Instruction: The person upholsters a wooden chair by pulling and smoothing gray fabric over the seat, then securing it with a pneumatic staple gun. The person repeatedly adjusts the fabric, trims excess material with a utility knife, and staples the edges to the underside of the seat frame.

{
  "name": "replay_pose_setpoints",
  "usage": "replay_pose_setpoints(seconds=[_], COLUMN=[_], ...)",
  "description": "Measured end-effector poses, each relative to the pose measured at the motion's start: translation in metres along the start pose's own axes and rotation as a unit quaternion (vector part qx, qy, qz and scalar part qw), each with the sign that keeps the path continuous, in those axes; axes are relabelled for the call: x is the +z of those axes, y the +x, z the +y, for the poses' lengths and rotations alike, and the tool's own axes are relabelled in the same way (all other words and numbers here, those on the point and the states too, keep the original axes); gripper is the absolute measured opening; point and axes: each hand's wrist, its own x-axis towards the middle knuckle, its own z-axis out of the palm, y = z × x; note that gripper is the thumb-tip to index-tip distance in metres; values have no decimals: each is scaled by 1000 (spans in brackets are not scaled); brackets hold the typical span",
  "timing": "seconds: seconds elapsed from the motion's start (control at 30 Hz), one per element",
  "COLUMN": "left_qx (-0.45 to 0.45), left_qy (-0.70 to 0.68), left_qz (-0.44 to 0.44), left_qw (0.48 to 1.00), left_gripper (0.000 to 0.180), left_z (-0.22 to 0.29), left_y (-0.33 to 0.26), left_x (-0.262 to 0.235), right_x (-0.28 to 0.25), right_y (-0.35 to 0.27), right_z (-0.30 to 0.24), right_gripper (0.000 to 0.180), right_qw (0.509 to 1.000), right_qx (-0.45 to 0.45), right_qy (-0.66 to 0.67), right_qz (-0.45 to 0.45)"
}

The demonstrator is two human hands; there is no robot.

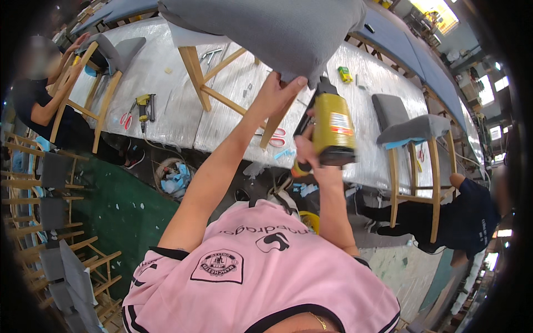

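Note:
In front of me on the table stands a chair with a grey upholstered seat (266, 28) and pale wooden legs (194, 77). My left hand (277, 97) pinches the grey fabric at the seat's near lower corner, thumb and fingers closed on it. My right hand (308, 149) is wrapped round the handle of a yellow and black staple gun (333, 125). Its nose points up at that same corner, close to my left thumb; I cannot tell whether it touches the fabric. The staple gun is slightly blurred.
The table (172, 72) is covered in clear film. On it lie another staple gun (144, 108), red-handled scissors (126, 120) and a small yellow-green box (345, 75). Co-workers handle chairs at left (83, 83) and right (413, 130). A scrap basket (175, 177) stands below; chairs (55, 205) crowd the left.

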Motion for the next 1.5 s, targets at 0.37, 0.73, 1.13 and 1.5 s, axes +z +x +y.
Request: replay_pose_setpoints(seconds=[0.37,0.73,1.13,1.5], left_qx=[2,-11,-63,33], left_qy=[-13,-28,-25,146], left_qz=[-53,-41,-15,251], left_qw=[999,999,998,956], left_gripper=[56,54,52,56], left_z=[-17,-6,-37,29], left_y=[10,-3,15,-76], left_x=[-16,-19,-50,-26], right_x=[60,65,44,-212], right_y=[24,27,30,25], right_z=[-9,0,1,257], right_gripper=[60,73,65,75], right_qw=[976,976,984,863], right_qx=[-112,-102,-49,240], right_qy=[-180,-178,-168,-432], right_qz=[50,73,21,-106])
